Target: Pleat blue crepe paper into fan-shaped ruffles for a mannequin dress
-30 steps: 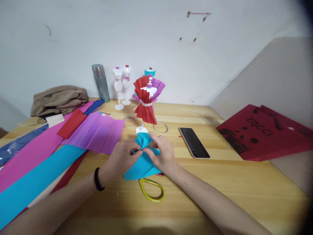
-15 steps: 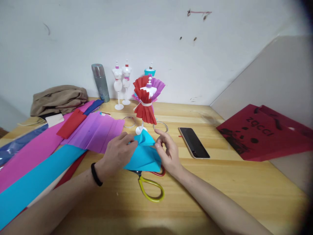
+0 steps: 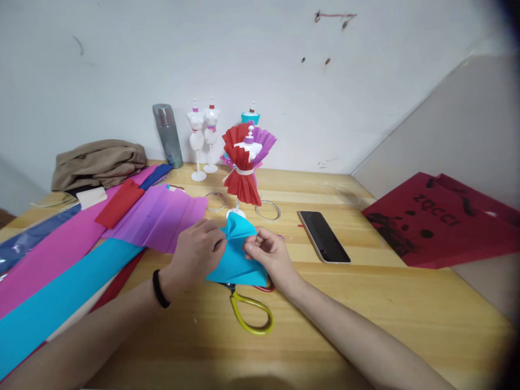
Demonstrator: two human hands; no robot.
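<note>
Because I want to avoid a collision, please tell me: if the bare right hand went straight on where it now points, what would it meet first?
The folded, bright-blue, paper-like sheet right at the right hand; the left hand seems to come next, across the sheet, though depth is unclear.

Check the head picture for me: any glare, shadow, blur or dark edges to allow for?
Head view: the right-hand corners go dark, above and below the red bag; head view: glints whiten the blue plastic packet far left; head view: a soft shadow darkens the wooden table at bottom centre; head view: folds in the turquoise paper show.
</note>
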